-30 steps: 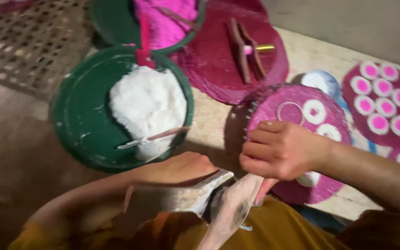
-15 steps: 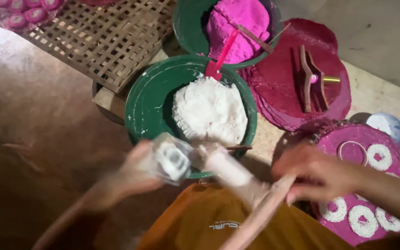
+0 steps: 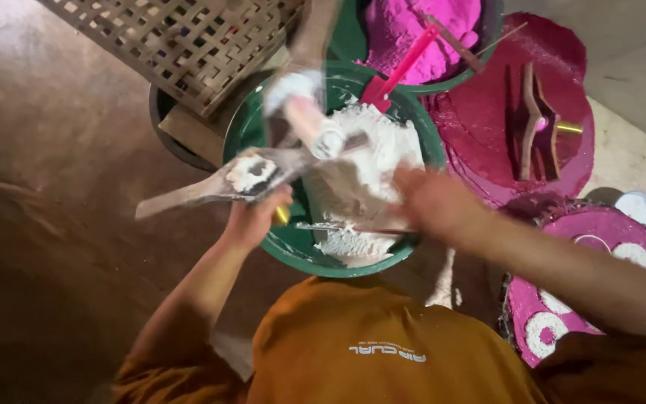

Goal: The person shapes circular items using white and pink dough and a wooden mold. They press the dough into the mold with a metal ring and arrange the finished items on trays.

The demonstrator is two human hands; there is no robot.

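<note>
Head view: since a second ago, the white-caked hinged wooden mould [image 3: 248,176], gripped by the left hand [image 3: 252,221], was lifted over the green bowl of white powder [image 3: 263,127]; the blurred right hand's [image 3: 431,202] fingers cannot be told.

The left hand [image 3: 252,218] is raised in front of the body, fingers curled shut in a fist-like grip, its forearm bare and angled up from the lower left. The right hand [image 3: 431,202] is blurred, reaching forward and left, its bare forearm stretching in from the lower right; its fingers cannot be made out.

green bowl [image 3: 263,127], white powder [image 3: 375,164], pink powder [image 3: 413,30]
</note>
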